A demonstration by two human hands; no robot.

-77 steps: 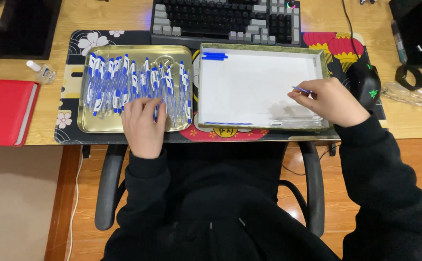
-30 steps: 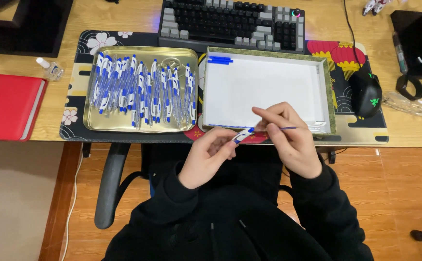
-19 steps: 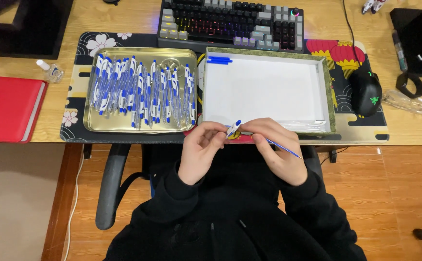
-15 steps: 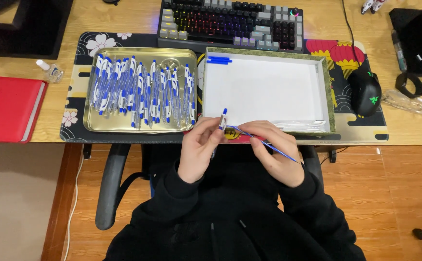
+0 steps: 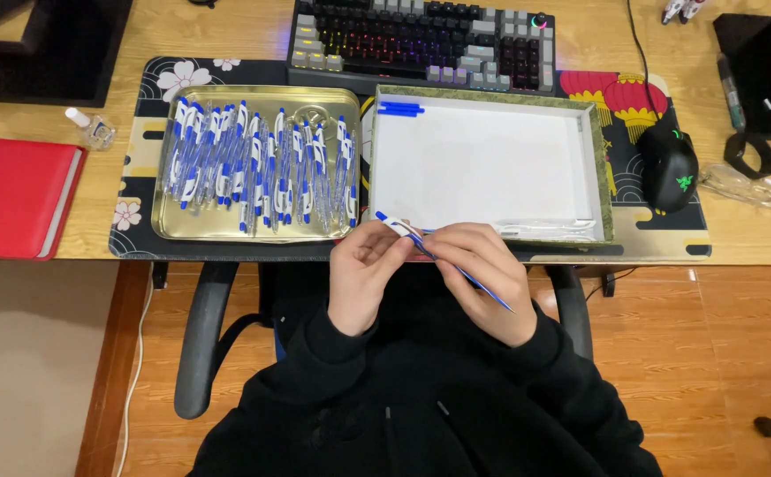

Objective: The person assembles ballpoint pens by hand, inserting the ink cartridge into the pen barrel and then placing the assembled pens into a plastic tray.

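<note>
This is a desk workplace, as in a home office. A keyboard [image 5: 421, 40], a computer mouse [image 5: 668, 168] and an office chair [image 5: 200, 336] show it.

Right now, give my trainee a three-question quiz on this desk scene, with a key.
1. True or false: the gold tray holds many blue-and-white pens.
2. Which hand grips the pen barrel, and which the thin blue refill?
3. What lies in the white box at its far left corner? A) a mouse B) blue pens C) a bottle

Key: 1. True. 2. The left hand grips the barrel, the right hand the refill. 3. B.
</note>
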